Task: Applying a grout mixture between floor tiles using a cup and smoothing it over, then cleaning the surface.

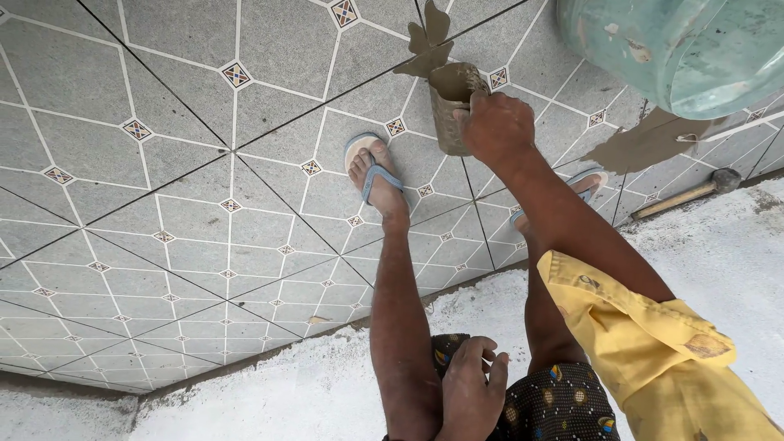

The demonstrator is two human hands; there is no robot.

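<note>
Head view, right hand (498,124) covering cup (452,106) rim, bucket (694,49) cropped

Single head view, worn camera. Looks steeply down past the person's legs onto tiled floor (163,204). Right hand (496,124) at arm's length, left hand (472,390) close under lens. Bucket (678,49) cuts top right corner.

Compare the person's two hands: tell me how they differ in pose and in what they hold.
The right hand is stretched out low over the tiled floor; the left hand stays close, resting on the left knee. The right hand grips a small mortar-caked cup; the left hand holds nothing. The right arm wears a rolled yellow sleeve; no sleeve shows on the left. Both are bare.
</note>
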